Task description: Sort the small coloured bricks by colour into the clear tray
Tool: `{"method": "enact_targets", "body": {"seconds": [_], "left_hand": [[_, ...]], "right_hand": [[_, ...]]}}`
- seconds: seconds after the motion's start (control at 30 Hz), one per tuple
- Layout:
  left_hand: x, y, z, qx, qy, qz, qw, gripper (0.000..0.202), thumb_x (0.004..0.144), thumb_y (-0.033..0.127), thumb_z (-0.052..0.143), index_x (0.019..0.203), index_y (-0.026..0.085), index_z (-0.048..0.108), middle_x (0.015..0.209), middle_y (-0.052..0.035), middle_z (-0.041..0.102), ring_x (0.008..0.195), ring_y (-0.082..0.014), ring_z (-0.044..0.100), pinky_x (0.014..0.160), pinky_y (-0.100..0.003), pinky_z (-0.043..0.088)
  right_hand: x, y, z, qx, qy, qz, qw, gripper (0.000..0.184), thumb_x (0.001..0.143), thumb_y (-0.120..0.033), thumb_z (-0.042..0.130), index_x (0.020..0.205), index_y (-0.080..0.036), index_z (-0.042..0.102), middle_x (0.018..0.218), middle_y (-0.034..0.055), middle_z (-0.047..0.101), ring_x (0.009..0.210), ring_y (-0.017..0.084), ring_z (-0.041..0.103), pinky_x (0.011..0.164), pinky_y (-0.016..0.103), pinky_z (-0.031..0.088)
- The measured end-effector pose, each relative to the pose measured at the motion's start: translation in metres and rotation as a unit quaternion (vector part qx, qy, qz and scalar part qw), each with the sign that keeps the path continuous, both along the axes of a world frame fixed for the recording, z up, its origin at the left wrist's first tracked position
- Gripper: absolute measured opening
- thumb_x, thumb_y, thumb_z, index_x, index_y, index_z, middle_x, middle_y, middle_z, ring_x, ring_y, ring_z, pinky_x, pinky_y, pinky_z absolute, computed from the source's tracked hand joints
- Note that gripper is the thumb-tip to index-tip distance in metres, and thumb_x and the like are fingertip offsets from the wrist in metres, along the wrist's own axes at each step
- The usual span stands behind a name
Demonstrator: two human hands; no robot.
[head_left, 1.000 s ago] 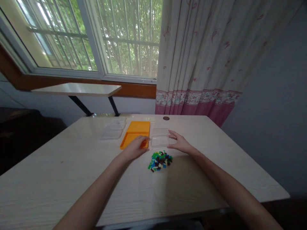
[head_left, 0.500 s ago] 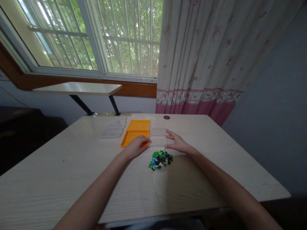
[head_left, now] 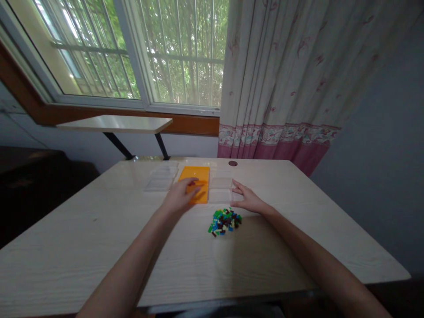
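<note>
Toward the far middle of the desk (head_left: 99, 247), three shallow trays are being kept in a row, and both bare hands are being held out to them. The left hand (head_left: 180, 197) is being laid on the near part of the orange tray (head_left: 198, 176), its fingers (head_left: 193, 189) loosely spread and only slightly curled; nothing is seen to be gripped in them, though whether the tray's near edge is being pinched cannot be told, since the hand is covering it. The right hand (head_left: 247, 198) is being rested at the right edge of the clear tray (head_left: 221, 187), which is lying just right of the orange one and touching it or nearly so; the fingers are being held partly open, tips pointing left at the tray's rim, with no firm hold to be made out.

The orange tray is lying with its long axis running near to far, so that it is extending straight away from the left fingers. The clear tray is lying left of the right fingers. A heap of small coloured bricks (head_left: 225, 221) is lying near of the clear tray, between the two forearms and closer to the right hand. A second clear tray (head_left: 160, 180) is lying left of the orange one, beyond the left hand's reach as posed.
</note>
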State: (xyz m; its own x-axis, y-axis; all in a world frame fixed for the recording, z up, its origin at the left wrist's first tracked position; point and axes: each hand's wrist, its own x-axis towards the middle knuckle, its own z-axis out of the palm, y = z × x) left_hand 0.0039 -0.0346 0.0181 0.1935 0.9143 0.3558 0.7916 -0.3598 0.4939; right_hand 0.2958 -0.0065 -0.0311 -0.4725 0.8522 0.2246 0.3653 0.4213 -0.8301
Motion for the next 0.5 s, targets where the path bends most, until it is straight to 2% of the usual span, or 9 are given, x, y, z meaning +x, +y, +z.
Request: {"method": "enact_targets", "body": {"seconds": [0.07, 0.13, 0.17, 0.27, 0.4, 0.43, 0.5], "left_hand": [[-0.022, 0.003, 0.007, 0.052, 0.026, 0.148, 0.987, 0.035, 0.081, 0.039, 0.043, 0.104, 0.014, 0.055, 0.104, -0.0121, 0.057, 0.097, -0.0259, 0.052, 0.087, -0.039, 0.038], [-0.046, 0.004, 0.01, 0.078, 0.044, 0.317, 0.944, 0.044, 0.076, 0.043, 0.049, 0.105, 0.01, 0.052, 0.107, -0.0163, 0.053, 0.104, -0.0335, 0.045, 0.087, -0.045, 0.036], [-0.058, 0.004, 0.01, 0.079, 0.04, 0.355, 0.931, 0.052, 0.074, 0.046, 0.051, 0.107, 0.006, 0.049, 0.111, -0.0206, 0.048, 0.108, -0.0394, 0.04, 0.085, -0.051, 0.035], [-0.086, 0.005, 0.002, 0.017, 0.0, 0.425, 0.905, 0.059, 0.064, 0.056, 0.058, 0.095, 0.007, 0.049, 0.11, -0.0212, 0.046, 0.108, -0.0449, 0.035, 0.081, -0.056, 0.033], [-0.109, 0.014, -0.01, -0.116, -0.07, 0.445, 0.886, 0.051, 0.053, 0.057, 0.066, 0.074, 0.014, 0.048, 0.094, -0.0159, 0.053, 0.11, -0.0451, 0.033, 0.077, -0.055, 0.035], [-0.113, 0.016, -0.012, -0.126, -0.084, 0.446, 0.882, 0.051, 0.051, 0.056, 0.067, 0.074, 0.015, 0.048, 0.089, -0.0149, 0.054, 0.108, -0.0441, 0.036, 0.075, -0.053, 0.037], [-0.12, 0.02, -0.013, -0.1, -0.14, 0.426, 0.888, 0.052, 0.05, 0.051, 0.07, 0.079, 0.015, 0.046, 0.079, -0.0111, 0.053, 0.097, -0.0394, 0.045, 0.07, -0.048, 0.04]], "right_hand": [[0.002, -0.002, 0.003, -0.003, -0.001, 0.012, 1.0, 0.09, 0.062, -0.039, 0.072, 0.136, -0.022, 0.024, 0.128, 0.0132, 0.046, 0.118, 0.024, 0.043, 0.098, 0.043, 0.032], [0.005, -0.004, 0.004, -0.007, -0.004, 0.021, 1.0, 0.087, 0.065, -0.039, 0.069, 0.136, -0.021, 0.022, 0.129, 0.0134, 0.045, 0.118, 0.023, 0.043, 0.099, 0.042, 0.032], [0.006, -0.004, 0.005, -0.01, -0.007, 0.023, 1.0, 0.087, 0.065, -0.039, 0.069, 0.136, -0.021, 0.021, 0.128, 0.0134, 0.045, 0.118, 0.022, 0.043, 0.099, 0.042, 0.031], [0.01, -0.005, 0.005, -0.018, -0.011, 0.027, 0.999, 0.087, 0.066, -0.04, 0.068, 0.137, -0.022, 0.02, 0.126, 0.0135, 0.048, 0.118, 0.022, 0.043, 0.099, 0.042, 0.031], [0.013, -0.006, 0.006, -0.019, 0.007, 0.024, 1.0, 0.078, 0.073, -0.04, 0.062, 0.136, -0.023, 0.021, 0.124, 0.0141, 0.049, 0.117, 0.021, 0.044, 0.097, 0.044, 0.033], [0.013, -0.007, 0.006, -0.018, 0.01, 0.022, 1.0, 0.076, 0.074, -0.04, 0.061, 0.136, -0.022, 0.02, 0.123, 0.0143, 0.049, 0.116, 0.021, 0.044, 0.096, 0.044, 0.033], [0.014, -0.008, 0.007, -0.017, 0.01, 0.019, 1.0, 0.078, 0.075, -0.04, 0.06, 0.137, -0.022, 0.017, 0.12, 0.0147, 0.051, 0.116, 0.021, 0.044, 0.096, 0.044, 0.033]]}}
